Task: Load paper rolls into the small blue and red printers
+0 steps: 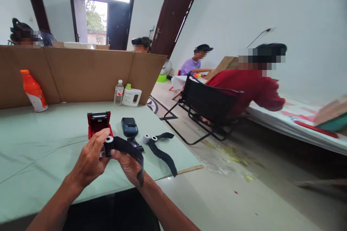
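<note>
My left hand (pixel 90 158) and my right hand (pixel 127 164) both hold a roll of black ribbon (pixel 110 144) on a white core, just above the green table (pixel 40 144). Its loose black tail drapes over my right palm and hangs down. Right behind the hands stands a small red printer (pixel 98 122) with its lid open. A dark blue printer (pixel 129 126) lies to the right of it. Two more white-cored rolls (pixel 150 138) with a long black strip (pixel 164 155) lie near the table's right edge.
A cardboard screen (pixel 81 74) lines the back of the table, with an orange bottle (pixel 34 92), a clear water bottle (pixel 118 93) and a white jug (pixel 132 96) before it. A black folding chair (pixel 208 110) and a person in red stand to the right; other people sit farther back.
</note>
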`<state>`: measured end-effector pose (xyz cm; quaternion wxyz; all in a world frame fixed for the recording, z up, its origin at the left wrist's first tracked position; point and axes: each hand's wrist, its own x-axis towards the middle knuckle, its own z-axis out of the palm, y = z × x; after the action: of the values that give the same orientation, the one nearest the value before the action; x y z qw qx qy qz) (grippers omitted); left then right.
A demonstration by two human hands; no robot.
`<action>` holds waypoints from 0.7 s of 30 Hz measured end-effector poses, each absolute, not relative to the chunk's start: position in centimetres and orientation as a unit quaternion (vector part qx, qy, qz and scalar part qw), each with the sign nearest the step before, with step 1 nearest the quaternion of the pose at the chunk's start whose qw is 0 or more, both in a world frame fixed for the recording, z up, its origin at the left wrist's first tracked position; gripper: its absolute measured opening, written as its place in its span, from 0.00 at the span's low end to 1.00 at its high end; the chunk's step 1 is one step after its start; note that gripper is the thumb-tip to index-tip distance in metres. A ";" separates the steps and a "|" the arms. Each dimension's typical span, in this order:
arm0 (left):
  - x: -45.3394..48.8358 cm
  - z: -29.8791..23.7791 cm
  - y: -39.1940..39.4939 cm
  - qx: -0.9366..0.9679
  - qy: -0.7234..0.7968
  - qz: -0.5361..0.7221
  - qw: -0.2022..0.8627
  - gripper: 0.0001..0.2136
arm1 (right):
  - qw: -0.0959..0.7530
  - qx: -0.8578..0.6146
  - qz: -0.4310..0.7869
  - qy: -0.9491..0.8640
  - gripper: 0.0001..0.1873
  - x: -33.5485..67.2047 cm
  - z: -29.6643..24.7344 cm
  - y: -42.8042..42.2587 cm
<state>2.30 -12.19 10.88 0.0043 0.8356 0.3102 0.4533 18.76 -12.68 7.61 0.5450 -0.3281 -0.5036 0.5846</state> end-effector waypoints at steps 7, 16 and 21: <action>1.9 9.7 -15.0 0.799 0.381 0.458 0.082 0.33 | 0.576 -0.344 0.552 -0.495 0.18 19.3 7.9 -14.9; 1.1 10.4 -16.3 0.836 0.308 0.442 0.107 0.29 | 0.506 -0.231 0.744 -0.369 0.25 17.7 7.0 -18.2; 0.7 12.0 -16.8 0.843 0.303 0.424 0.131 0.27 | 0.503 -0.221 0.761 -0.346 0.24 17.8 7.3 -19.1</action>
<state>0.72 -16.75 11.95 0.1307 0.8434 0.3029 0.4241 17.78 -19.12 7.34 0.5027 -0.2214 -0.3455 0.7608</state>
